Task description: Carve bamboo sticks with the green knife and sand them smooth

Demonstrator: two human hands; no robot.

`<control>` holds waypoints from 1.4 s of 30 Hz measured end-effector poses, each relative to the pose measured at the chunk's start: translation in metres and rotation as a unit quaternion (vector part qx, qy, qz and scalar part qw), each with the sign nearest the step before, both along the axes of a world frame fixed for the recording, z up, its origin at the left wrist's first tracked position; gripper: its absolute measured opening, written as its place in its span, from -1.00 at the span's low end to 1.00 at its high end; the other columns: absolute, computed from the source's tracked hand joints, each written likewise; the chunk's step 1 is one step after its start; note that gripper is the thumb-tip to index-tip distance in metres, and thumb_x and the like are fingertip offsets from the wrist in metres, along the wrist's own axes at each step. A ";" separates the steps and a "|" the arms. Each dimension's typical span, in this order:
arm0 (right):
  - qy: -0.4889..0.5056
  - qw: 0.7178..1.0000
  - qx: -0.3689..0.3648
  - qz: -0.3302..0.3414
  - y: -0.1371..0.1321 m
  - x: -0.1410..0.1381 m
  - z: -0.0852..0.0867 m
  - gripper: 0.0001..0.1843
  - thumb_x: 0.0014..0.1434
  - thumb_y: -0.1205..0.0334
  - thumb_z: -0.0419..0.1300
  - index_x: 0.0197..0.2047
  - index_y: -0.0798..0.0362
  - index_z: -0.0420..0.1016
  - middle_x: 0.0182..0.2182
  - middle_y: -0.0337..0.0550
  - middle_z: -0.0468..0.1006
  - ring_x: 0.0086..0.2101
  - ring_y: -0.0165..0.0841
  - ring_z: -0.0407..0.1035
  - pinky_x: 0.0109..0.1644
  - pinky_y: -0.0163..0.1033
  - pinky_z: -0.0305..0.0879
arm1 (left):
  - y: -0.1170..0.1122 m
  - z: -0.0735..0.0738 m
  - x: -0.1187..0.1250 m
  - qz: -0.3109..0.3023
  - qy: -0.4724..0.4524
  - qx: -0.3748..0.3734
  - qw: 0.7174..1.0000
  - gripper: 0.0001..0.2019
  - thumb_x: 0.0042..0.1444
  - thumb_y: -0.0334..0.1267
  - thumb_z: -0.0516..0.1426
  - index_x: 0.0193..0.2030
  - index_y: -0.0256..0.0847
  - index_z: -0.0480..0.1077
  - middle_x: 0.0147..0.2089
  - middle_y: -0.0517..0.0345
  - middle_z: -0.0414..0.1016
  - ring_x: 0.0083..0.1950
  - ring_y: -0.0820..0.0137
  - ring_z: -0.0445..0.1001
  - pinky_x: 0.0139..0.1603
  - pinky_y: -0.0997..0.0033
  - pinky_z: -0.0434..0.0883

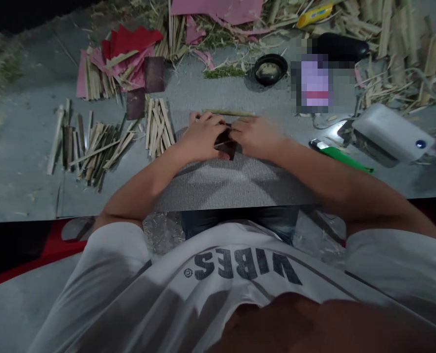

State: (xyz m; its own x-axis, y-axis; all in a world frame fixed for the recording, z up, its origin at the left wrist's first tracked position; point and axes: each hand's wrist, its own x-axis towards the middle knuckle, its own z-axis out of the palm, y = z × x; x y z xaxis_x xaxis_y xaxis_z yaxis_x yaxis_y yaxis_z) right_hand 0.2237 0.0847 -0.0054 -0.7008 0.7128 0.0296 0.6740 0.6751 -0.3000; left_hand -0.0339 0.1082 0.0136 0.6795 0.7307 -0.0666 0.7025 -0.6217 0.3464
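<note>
Both my hands meet over the grey mat [236,189] at the middle of the table. My left hand [205,136] is closed on a small dark brown piece of sandpaper [226,147], its fingers curled over the far side. A thin pale line crosses the sandpaper; whether it is a strip or a fold I cannot tell. Slightly blurred, my right hand [258,136] has its fingertips pressed together at the sandpaper's right edge, and what they pinch is hidden. Just beyond my fingers lies a bamboo stick [230,113].
Left of my hands are bundles of bamboo sticks [160,127] and more sandpaper [154,74]. A black bowl [270,69] stands beyond. To the right lie a green-handled knife [345,159] and a white box-shaped device [392,132]. A yellow tool [314,15] and shavings lie at the back.
</note>
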 end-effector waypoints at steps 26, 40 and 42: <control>-0.004 0.998 0.004 -0.058 0.014 0.033 0.009 -0.60 0.68 0.17 0.13 0.08 -0.17 0.86 0.17 0.18 0.83 0.29 0.32 0.62 0.42 0.45 0.57 | 0.009 -0.006 -0.008 0.003 -0.054 -0.041 0.998 -0.16 0.07 0.34 0.77 0.40 0.09 0.81 0.64 -0.21 0.71 0.79 -0.57 0.40 0.85 -0.58 0.18; -0.052 0.998 0.015 -0.013 0.002 0.001 0.017 -0.66 0.68 0.40 0.20 0.19 0.11 0.85 0.25 0.24 0.84 0.29 0.15 0.67 0.46 0.21 0.57 | 0.013 -0.004 -0.006 -0.006 -0.029 -0.045 0.999 -0.22 0.16 0.34 0.72 0.39 0.03 0.80 0.64 -0.15 0.69 0.78 -0.52 0.39 0.78 -0.51 0.24; -0.070 0.997 0.031 0.000 -0.001 -0.004 0.020 -0.65 0.71 0.41 0.18 0.21 0.18 0.84 0.27 0.27 0.84 0.28 0.09 0.65 0.45 0.17 0.55 | 0.012 -0.002 -0.007 -0.010 -0.013 -0.040 0.999 -0.22 0.19 0.34 0.71 0.43 0.04 0.79 0.67 -0.11 0.67 0.79 -0.50 0.37 0.78 -0.50 0.22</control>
